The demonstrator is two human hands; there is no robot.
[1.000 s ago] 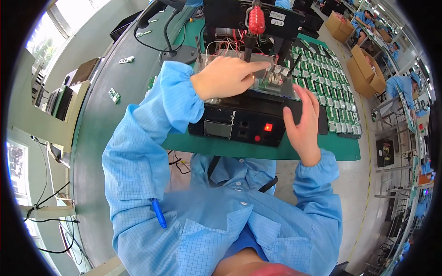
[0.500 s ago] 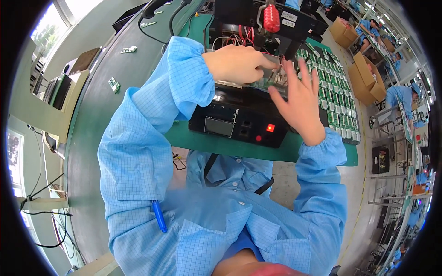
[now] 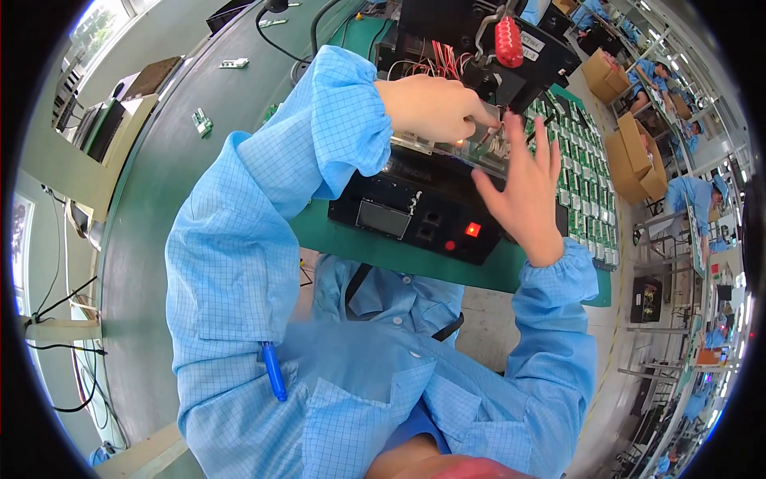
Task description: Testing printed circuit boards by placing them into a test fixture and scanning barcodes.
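Observation:
My left hand [image 3: 437, 109] reaches across a black test box [image 3: 415, 219] from the left, its index finger stretched to the right and the other fingers curled under. Its thumb is hidden, and I cannot make out what the curled fingers hold, if anything. My right hand [image 3: 524, 195] is open, fingers spread, over the right side of the clear plate [image 3: 493, 162] on the box. Small wired parts lie under that plate, with an orange glow near the left hand. On the box's front are a small display [image 3: 383, 218] and a lit red switch [image 3: 473, 230].
A red-handled toggle clamp [image 3: 508, 42] stands above the hands, with red and white wires [image 3: 437, 60] behind them. Rows of green circuit boards [image 3: 586, 180] cover the right of the green mat [image 3: 511, 271]. One loose board [image 3: 202, 122] lies far left. Cardboard boxes [image 3: 635, 158] stand beyond.
The whole view has shifted slightly, with the box's upper part sliding right. Both hands stay at the plate. An orange glow now shows beside my left hand.

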